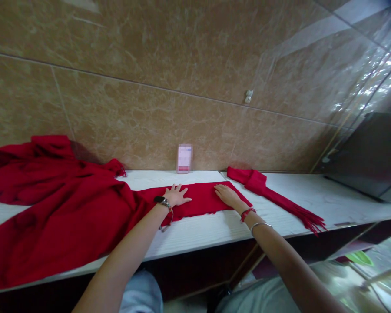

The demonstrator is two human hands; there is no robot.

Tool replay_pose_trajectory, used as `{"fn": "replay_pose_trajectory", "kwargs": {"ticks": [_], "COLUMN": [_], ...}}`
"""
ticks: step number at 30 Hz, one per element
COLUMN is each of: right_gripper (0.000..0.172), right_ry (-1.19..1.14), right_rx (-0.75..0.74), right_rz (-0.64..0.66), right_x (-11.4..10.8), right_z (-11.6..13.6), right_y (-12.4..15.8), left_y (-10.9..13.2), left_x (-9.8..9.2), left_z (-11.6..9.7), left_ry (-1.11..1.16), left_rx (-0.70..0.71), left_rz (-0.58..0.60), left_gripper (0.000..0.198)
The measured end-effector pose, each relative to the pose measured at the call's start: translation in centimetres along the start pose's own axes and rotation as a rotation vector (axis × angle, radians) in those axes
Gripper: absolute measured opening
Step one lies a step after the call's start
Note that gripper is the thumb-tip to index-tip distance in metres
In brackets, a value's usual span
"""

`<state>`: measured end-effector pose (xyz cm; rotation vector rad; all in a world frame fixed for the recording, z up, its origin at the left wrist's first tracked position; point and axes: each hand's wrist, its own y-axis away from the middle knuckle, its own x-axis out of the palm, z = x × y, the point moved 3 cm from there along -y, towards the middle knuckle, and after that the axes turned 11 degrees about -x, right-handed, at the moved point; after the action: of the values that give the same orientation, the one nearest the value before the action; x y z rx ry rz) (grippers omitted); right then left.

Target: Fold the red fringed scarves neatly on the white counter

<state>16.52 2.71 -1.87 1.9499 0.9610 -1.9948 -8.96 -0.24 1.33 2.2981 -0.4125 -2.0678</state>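
A long red cloth strip (pixel 202 200) lies flat on the white counter, its left end running into a big crumpled heap of red cloth (pixel 61 221). My left hand (pixel 176 197) presses on the strip with fingers spread, near where it leaves the heap. Toward the strip's right end, my right hand (pixel 227 194) rests flat on it, fingers stretched out and close together. Neither hand grips anything. To the right of that hand is a separate red scarf (pixel 263 189), folded narrow, with its fringed end near the counter's front edge.
The white counter (pixel 195 237) runs along a brown marbled tile wall (pixel 156 108). A phone (pixel 184 158) with a blurred screen leans upright against the wall. A large dark grey box-shaped object (pixel 371 152) stands at the right end. Below right is a green basin (pixel 361 258).
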Motion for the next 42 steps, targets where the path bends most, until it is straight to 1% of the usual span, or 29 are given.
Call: {"fn": "replay_pose_trajectory", "kwargs": {"ticks": [3, 6, 14, 18, 21, 25, 26, 29, 31, 33, 36, 38, 40, 41, 42], "right_gripper": [0.04, 0.04, 0.036, 0.032, 0.026, 0.033, 0.031, 0.024, 0.026, 0.028, 0.028, 0.031, 0.035, 0.038, 0.04], "right_ry": [0.007, 0.0, 0.02, 0.053, 0.063, 0.047, 0.036, -0.016, -0.07, -0.136, -0.245, -0.379, -0.486, -0.513, -0.522], "right_rx": [0.066, 0.096, 0.157, 0.2, 0.233, 0.249, 0.239, 0.155, 0.055, -0.067, -0.254, -0.419, -0.569, -0.614, -0.626], "right_rz": [-0.041, -0.065, -0.054, -0.022, 0.03, 0.112, 0.123, 0.125, 0.108, 0.093, 0.083, 0.079, 0.112, 0.135, 0.141], "right_x": [-0.1, -0.3, -1.2, -1.6, -1.7, -2.1, -2.5, -4.3, -5.5, -6.4, -6.7, -6.6, -6.3, -6.2, -6.2], "right_z": [0.2, 0.3, 0.9, 1.3, 1.4, 1.5, 1.6, 2.7, 4.2, 6.3, 10.1, 12.6, 14.3, 14.8, 15.0], "right_y": [0.1, 0.3, 0.5, 0.5, 0.7, 1.1, 1.0, -0.2, -1.8, -3.5, -5.1, -4.9, -3.9, -3.3, -2.6], "left_y": [0.1, 0.2, 0.8, 0.6, 0.4, 1.2, 1.7, 3.9, 5.5, 6.9, 8.3, 8.8, 9.3, 9.5, 9.8], "left_x": [-0.1, 0.1, 0.1, -0.2, -0.4, -0.5, -0.5, -0.9, -1.4, -1.8, -2.0, -1.9, -1.8, -1.8, -1.7], "left_z": [0.1, 0.2, 0.1, 0.0, -0.3, -0.9, -0.9, -0.3, 0.6, 1.7, 3.2, 4.0, 4.5, 4.7, 4.8], "left_ry": [-0.001, 0.004, 0.003, -0.016, -0.042, -0.072, -0.077, -0.089, -0.092, -0.108, -0.155, -0.159, -0.14, -0.138, -0.146], "left_rx": [-0.023, -0.027, -0.035, -0.066, -0.094, -0.123, -0.124, -0.092, -0.061, -0.013, 0.056, 0.092, 0.136, 0.155, 0.164], "left_rz": [0.047, 0.05, 0.048, 0.053, 0.039, -0.005, -0.016, -0.059, -0.097, -0.107, -0.056, -0.023, -0.006, -0.006, -0.008], "left_gripper": [0.076, 0.075, 0.07, 0.07, 0.072, 0.067, 0.066, 0.063, 0.063, 0.067, 0.077, 0.078, 0.075, 0.073, 0.071]}}
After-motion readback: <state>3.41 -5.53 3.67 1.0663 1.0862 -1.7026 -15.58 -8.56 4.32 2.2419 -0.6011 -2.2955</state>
